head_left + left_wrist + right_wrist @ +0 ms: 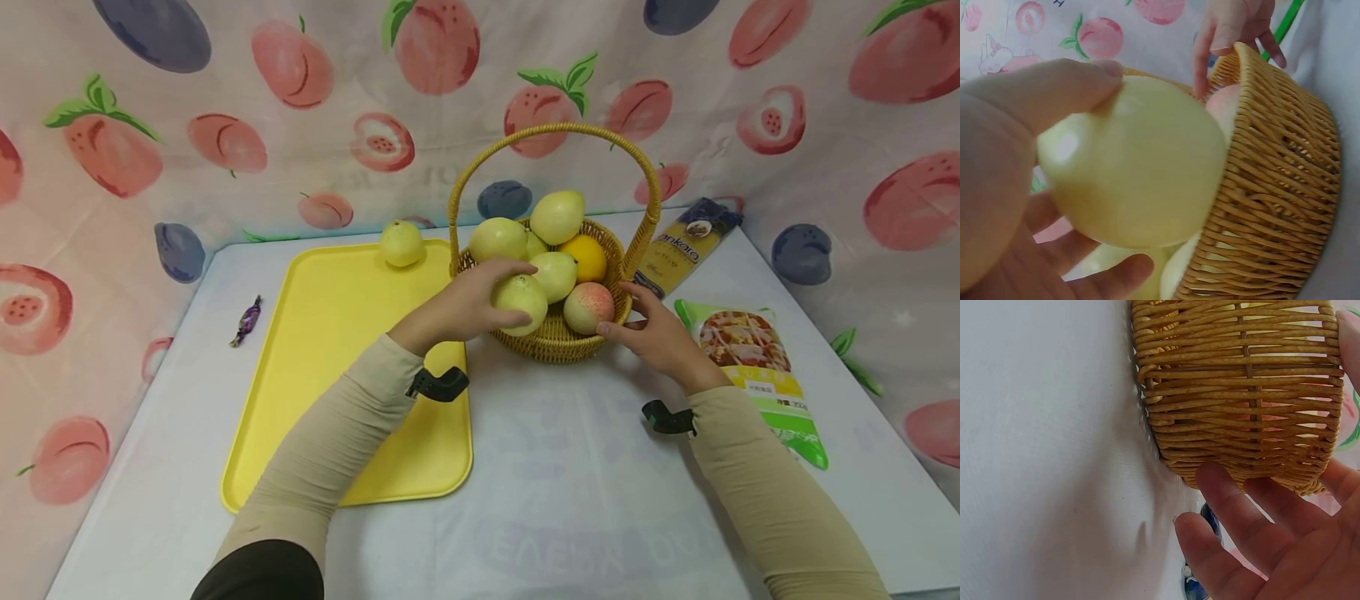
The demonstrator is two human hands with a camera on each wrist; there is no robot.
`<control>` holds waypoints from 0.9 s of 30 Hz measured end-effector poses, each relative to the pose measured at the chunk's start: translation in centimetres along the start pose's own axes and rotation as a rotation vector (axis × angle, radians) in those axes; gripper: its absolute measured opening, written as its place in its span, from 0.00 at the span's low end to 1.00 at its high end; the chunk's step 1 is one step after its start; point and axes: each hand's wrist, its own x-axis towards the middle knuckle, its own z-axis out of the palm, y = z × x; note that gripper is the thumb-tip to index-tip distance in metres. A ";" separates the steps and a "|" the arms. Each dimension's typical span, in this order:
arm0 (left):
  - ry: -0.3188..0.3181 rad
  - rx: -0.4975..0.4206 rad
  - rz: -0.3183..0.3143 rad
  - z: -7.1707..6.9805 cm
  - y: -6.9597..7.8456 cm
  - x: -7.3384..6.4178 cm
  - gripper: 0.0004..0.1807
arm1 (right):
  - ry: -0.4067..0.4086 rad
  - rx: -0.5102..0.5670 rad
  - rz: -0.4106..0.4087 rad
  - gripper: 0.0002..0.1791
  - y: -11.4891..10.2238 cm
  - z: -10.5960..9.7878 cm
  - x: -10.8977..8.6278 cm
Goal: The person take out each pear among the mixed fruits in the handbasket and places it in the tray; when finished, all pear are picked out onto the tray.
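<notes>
Grasps in the left hand a smooth, near-round pale-green fruit, long axis unclear, at the near-left rim of a woven wicker basket with upward-arching handle, gripped sidewise in the right hand.

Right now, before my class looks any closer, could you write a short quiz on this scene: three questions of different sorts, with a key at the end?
1. True or false: the left hand is gripping the orange fruit.

2. Multiple choice: what sits on the yellow tray?
A) the blue-and-gold packet
B) a lone yellow-green fruit
C) the peach-coloured fruit

3. Fill in the missing word: the right hand is touching the woven ____.

Key
1. False; it grips a pale green fruit.
2. B
3. basket
</notes>
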 end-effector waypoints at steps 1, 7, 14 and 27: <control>0.005 -0.009 0.000 0.2 -0.1 -0.1 0.36 | 0.000 0.001 0.000 0.56 0.0 0.0 0.0; 0.047 -0.076 0.023 1.1 -0.9 -0.3 0.37 | -0.001 0.009 0.001 0.56 0.0 0.0 0.0; 0.097 -0.064 0.052 0.9 -0.7 -1.5 0.35 | 0.003 0.009 -0.001 0.56 0.0 0.0 0.0; 0.236 -0.001 -0.059 -3.0 -2.0 -6.9 0.33 | -0.002 0.010 -0.003 0.56 -0.1 0.0 -0.1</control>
